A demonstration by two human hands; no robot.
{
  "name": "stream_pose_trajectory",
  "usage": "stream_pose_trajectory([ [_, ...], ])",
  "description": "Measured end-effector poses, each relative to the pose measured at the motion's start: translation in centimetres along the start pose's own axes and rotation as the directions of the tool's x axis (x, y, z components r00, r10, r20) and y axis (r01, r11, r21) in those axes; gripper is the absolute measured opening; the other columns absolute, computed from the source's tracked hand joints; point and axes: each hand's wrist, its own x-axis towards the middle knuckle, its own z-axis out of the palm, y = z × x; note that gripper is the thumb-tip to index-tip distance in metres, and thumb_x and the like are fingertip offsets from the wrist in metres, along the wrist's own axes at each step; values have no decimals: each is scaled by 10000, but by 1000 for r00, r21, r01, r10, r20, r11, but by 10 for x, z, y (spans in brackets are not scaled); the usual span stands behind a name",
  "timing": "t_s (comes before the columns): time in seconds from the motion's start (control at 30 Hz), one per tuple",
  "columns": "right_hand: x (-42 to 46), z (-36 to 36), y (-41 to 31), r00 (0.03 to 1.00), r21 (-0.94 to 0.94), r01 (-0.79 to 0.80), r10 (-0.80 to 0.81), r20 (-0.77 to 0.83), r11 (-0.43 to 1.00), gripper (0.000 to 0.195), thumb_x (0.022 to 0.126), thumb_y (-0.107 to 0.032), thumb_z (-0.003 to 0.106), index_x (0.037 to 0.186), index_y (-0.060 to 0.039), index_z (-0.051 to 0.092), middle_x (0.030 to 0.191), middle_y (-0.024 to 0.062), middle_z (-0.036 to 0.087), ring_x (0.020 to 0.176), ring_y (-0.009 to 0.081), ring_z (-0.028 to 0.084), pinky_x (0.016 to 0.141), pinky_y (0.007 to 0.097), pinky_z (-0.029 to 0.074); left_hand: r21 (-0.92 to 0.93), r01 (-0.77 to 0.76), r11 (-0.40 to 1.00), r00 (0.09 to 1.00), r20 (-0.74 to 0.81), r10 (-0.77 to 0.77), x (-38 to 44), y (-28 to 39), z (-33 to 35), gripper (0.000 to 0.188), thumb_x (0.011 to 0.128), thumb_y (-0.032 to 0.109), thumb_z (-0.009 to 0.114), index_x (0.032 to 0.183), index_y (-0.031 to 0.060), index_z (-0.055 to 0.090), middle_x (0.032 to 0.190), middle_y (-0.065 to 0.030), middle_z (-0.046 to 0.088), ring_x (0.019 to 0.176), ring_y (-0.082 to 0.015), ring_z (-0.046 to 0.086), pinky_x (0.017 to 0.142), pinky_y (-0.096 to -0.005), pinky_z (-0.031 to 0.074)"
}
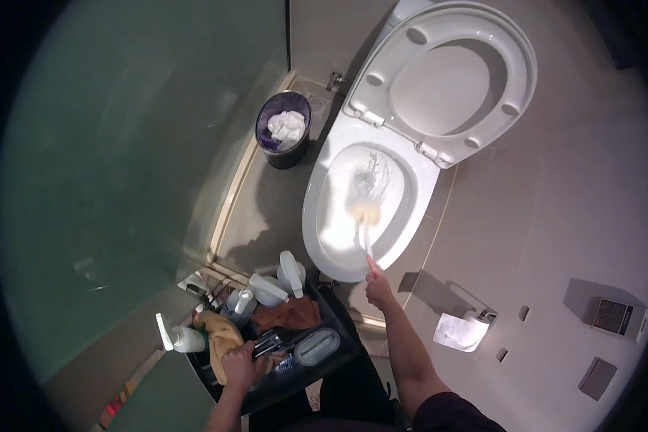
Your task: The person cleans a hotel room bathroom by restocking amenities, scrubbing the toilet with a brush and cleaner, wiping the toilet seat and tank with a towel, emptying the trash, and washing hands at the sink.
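Note:
My right hand (378, 289) is closed around the white handle of a toilet brush (366, 216), its forefinger stretched along the handle. The pale yellowish brush head is inside the white toilet bowl (313, 216), below some splashing water. Over at the lower left, my left hand (241, 367) grips the dark handle (267, 344) of a black cleaning caddy (324, 367). Spray bottles (290, 272), a brown cloth (289, 314), a yellow cloth (218, 332) and a grey oval-backed brush (317, 346) sit in the caddy. The toilet seat and lid (464, 81) are raised.
Left of the toilet stands a dark waste bin (286, 154) with white crumpled paper. A greenish glass panel (113, 162) rises beyond a low floor ledge (232, 194). On the right wall are a toilet paper roll (467, 330) and a control panel (613, 316).

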Motion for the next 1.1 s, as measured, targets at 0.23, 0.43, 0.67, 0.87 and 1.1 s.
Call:
stream_pose_trajectory([
  [0.23,-60,9,-62,785,-307,499,-573,-235,810,461,922,-158,356,1372,-183,266,495,-67,284,402,35,294,374,190,283,-21,44,999,999,-10,-44,-1,-5,7,260,613,303,685,708,113,536,609,-120,576,603,-336,581,542,-438,445],
  [0.43,-58,18,-230,513,-130,750,-694,-504,649,508,930,-170,323,1399,-191,127,524,-44,329,392,47,305,343,193,272,42,29,999,998,-60,-26,-1,-9,14,415,683,483,638,662,89,512,560,-127,552,551,-332,568,495,-424,422],
  [0.67,-12,75,-335,488,-135,803,-770,-410,581,531,921,-163,302,1390,-298,92,536,19,390,410,107,388,352,241,347,4,41,999,997,-66,-40,3,-12,18,387,659,449,660,657,89,516,569,-128,550,567,-327,571,499,-418,424],
  [0.87,62,75,-245,692,-544,515,-696,-193,663,566,878,-56,315,1358,-336,205,991,239,562,929,358,563,820,413,428,-13,46,999,999,-18,-46,6,0,3,300,600,322,696,702,100,521,586,-120,558,578,-326,574,519,-424,441],
  [1.1,108,-11,-112,784,-813,256,-604,-142,524,694,806,15,405,1324,-418,244,752,196,559,710,340,586,697,454,460,10,11,1000,1000,8,-11,11,0,5,278,603,300,694,698,99,526,615,-120,563,588,-314,576,525,-411,442],
])
